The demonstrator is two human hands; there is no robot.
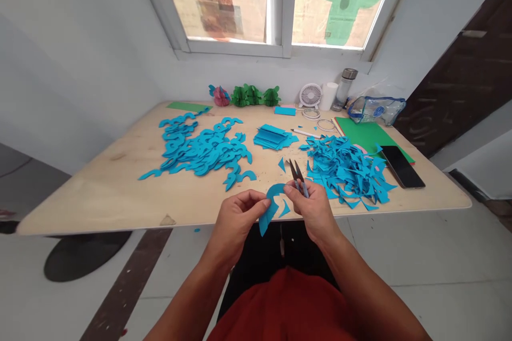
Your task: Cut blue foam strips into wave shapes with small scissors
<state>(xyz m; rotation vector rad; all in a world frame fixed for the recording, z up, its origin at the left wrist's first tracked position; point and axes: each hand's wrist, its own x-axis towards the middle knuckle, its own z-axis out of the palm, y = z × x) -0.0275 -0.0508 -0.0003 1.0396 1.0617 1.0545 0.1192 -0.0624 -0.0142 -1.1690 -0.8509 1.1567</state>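
A curved blue paper cutout (269, 212) is pinched between the thumb and fingers of my left hand (241, 217), near the table's front edge. My right hand (314, 205) grips small thread snips (298, 177), their dark blades apart and pointing away from me. The thumb and finger of that hand also touch the cutout's upper right end. Just below the curve is a small pointed blue scrap (284, 208). Another scrap (281, 164) lies beyond my hands. To the left spreads a heap of curved blue cutouts (214, 149); to the right is a pile of blue scraps (346, 168).
A stack of blue paper pieces (274, 137) lies mid-table. At right are a phone (402, 166), green sheets (370, 136) and a clear pouch (376, 110). A small fan (311, 96), a glass bottle (344, 90) and green paper ornaments (252, 95) stand along the wall.
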